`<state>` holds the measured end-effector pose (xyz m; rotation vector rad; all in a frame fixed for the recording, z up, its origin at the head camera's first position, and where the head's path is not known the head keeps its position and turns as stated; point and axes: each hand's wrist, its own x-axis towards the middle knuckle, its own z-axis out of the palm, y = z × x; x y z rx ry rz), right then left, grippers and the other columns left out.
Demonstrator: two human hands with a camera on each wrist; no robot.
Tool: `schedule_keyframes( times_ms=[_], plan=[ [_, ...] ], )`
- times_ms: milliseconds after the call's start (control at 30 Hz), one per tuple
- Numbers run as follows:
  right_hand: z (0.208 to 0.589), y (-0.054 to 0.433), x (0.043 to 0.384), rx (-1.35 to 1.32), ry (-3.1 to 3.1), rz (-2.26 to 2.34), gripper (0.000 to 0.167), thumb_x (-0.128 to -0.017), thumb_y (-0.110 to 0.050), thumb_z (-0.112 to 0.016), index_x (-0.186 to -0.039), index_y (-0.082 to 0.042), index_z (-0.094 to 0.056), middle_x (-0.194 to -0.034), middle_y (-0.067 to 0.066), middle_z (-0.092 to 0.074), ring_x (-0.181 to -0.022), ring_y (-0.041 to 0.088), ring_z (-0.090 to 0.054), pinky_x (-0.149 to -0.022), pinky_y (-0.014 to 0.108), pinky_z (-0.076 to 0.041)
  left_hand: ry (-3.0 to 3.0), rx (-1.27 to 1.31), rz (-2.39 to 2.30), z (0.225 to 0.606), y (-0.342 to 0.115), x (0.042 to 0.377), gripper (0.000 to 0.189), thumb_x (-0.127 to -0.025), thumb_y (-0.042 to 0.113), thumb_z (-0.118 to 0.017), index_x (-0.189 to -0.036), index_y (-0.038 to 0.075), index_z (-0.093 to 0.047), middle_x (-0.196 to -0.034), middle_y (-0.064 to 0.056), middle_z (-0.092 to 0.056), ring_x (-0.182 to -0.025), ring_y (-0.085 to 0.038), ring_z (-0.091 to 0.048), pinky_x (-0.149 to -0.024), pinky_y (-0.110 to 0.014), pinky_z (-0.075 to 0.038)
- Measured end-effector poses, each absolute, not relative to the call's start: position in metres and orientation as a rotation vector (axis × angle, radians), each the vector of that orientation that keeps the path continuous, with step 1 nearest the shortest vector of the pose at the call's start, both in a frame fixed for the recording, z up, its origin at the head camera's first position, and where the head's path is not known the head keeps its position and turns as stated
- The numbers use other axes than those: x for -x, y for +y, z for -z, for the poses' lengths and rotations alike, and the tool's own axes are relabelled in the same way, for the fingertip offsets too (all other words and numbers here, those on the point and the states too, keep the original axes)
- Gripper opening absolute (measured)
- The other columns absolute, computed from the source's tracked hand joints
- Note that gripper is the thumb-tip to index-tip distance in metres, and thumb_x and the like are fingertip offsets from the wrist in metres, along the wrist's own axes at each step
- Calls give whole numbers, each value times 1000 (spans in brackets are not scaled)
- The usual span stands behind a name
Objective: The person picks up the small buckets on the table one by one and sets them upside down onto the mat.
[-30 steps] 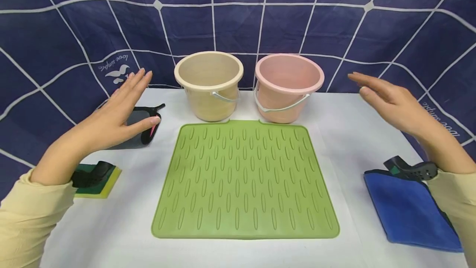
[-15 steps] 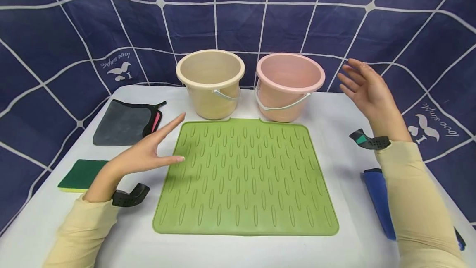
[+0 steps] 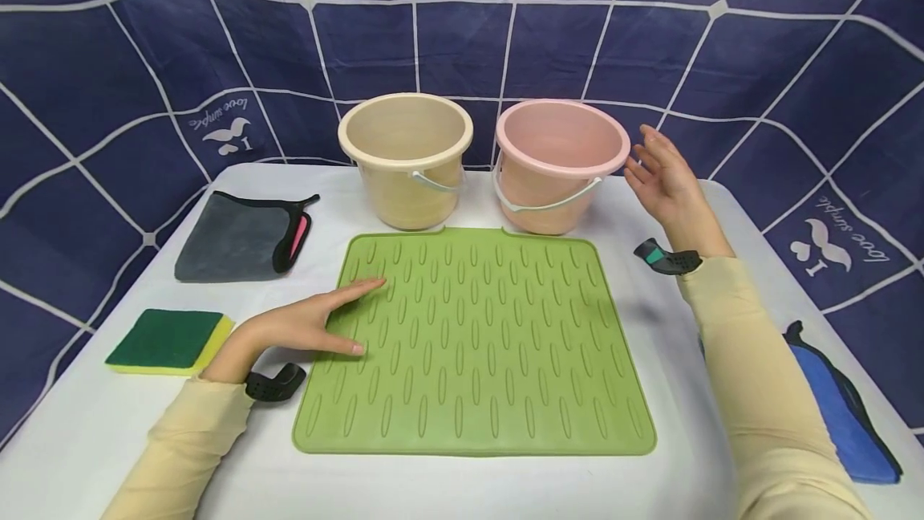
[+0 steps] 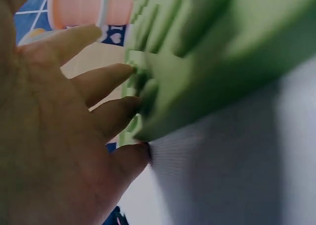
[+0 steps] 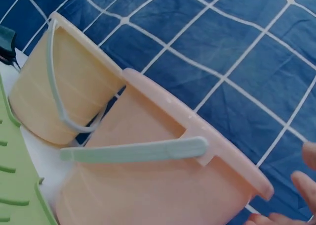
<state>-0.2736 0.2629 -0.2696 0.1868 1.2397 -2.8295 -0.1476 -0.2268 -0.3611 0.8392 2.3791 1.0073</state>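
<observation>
My left hand (image 3: 310, 323) rests over the left edge of the green ridged mat (image 3: 476, 343), fingers extended and thumb apart; in the left wrist view its fingertips (image 4: 129, 104) are right at the mat's edge. My right hand (image 3: 666, 179) is raised beside the pink bucket (image 3: 549, 199), fingers slightly bent and close to its right rim, holding nothing. In the right wrist view only some fingertips (image 5: 303, 185) show, right of the bucket's rim. The pink bucket's pale handle (image 5: 143, 151) hangs down at its front.
A cream bucket (image 3: 407, 191) stands left of the pink one, behind the mat. At left lie a folded grey cloth (image 3: 234, 239) and a green-yellow sponge (image 3: 168, 339). A blue cloth (image 3: 840, 416) at right is partly hidden by my right sleeve. A blue curtain (image 3: 462, 22) closes the back.
My left hand has come right and down from over the grey cloth to the mat's left side. The right hand has moved left to the pink bucket's side, turning palm inward.
</observation>
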Motion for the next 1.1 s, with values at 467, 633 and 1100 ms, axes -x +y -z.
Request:
schedule_keyframes(
  times_ms=[467,633,1100],
  plan=[
    [282,257,286,-187,1270,2748,45,-94,0,-52,-136,-15,-51,-141,0,-37,-126,12,-35,-85,25,-45,2356,-984,-907,372,-230,145,93,-77,36,-76,-149,9,-23,-153,-20,0,-136,-41,8,-99,-69,-2],
    [281,256,284,-217,1201,2785,54,-93,4,-50,-142,-18,-44,-143,-1,-35,-131,12,-29,-94,25,-40,2358,-1000,-898,372,-230,145,92,-78,36,-75,-149,9,-23,-153,-19,1,-136,-41,10,-98,-69,0],
    [295,254,263,-22,929,3046,47,-91,16,-44,-134,-3,-51,-133,10,-50,-131,19,-33,-103,28,-28,2353,-1002,-902,372,-228,145,91,-79,35,-75,-149,10,-24,-154,-19,0,-135,-42,10,-98,-70,0]
  ],
)
